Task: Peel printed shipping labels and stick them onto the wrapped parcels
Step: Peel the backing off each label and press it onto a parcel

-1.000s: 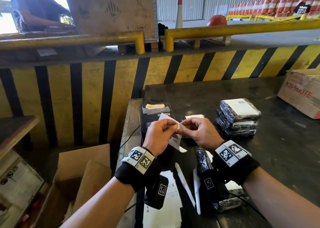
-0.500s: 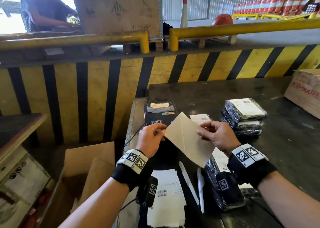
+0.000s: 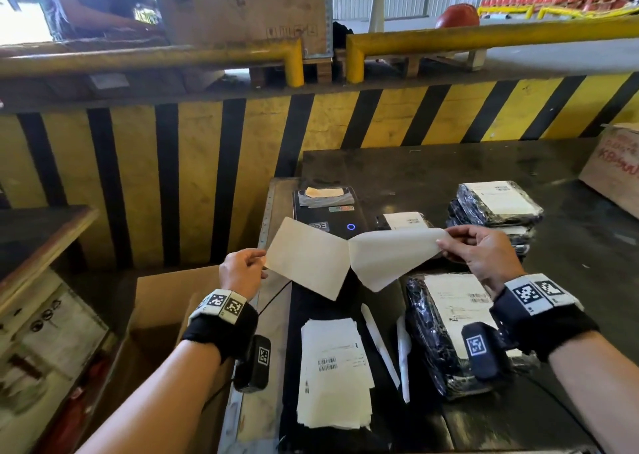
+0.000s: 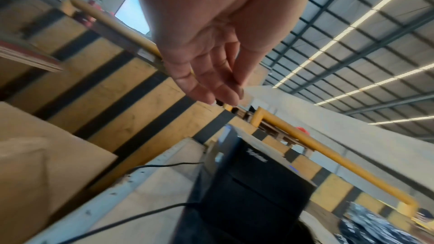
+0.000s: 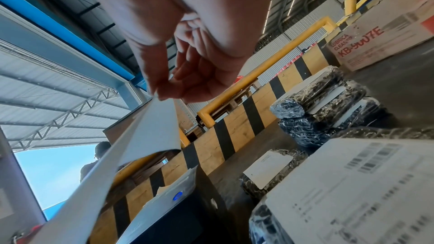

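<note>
Head view: left hand pinches the backing sheet at its left edge, mid-frame. Right hand pinches the label by its right edge; the two sheets are split apart, joined only at a seam in the centre, held above the printer. Labelled parcel lies on the worktop just under the right wrist; stack of parcels sits behind it, right of centre. Loose sheets lie lower centre. Right wrist view: thumb and fingers closed on the label's corner.
</note>
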Tool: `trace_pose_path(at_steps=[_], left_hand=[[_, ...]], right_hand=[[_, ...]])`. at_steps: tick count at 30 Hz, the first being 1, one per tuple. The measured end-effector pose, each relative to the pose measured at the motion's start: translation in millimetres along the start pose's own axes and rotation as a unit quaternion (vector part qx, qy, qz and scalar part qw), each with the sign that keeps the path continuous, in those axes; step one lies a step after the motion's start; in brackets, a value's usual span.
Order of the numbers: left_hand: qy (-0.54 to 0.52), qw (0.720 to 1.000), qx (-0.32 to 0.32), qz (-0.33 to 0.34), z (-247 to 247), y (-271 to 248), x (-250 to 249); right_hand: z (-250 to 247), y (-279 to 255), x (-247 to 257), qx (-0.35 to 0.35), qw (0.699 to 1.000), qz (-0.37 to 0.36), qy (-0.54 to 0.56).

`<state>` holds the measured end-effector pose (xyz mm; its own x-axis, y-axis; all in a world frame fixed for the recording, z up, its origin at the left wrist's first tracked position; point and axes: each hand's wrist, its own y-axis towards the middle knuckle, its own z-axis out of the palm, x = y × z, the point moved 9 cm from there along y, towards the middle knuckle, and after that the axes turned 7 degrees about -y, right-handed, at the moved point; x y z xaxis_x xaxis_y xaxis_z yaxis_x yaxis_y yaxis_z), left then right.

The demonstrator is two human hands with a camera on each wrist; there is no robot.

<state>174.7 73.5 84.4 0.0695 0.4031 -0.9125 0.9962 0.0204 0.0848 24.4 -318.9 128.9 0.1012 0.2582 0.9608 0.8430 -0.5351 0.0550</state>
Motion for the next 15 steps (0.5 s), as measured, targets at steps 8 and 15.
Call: trace_pose_path(at_steps=[8, 15], left_hand=[[0.021, 0.998, -0.025, -0.052, -32, 6, 32], [-0.045, 0.998, -0.003, -0.039, -25, 4, 22]], right_hand=[[6, -1, 23, 0.012, 0.997, -0.063, -0.041], [44, -6, 30, 0.063, 0.993, -0.079, -0.056]])
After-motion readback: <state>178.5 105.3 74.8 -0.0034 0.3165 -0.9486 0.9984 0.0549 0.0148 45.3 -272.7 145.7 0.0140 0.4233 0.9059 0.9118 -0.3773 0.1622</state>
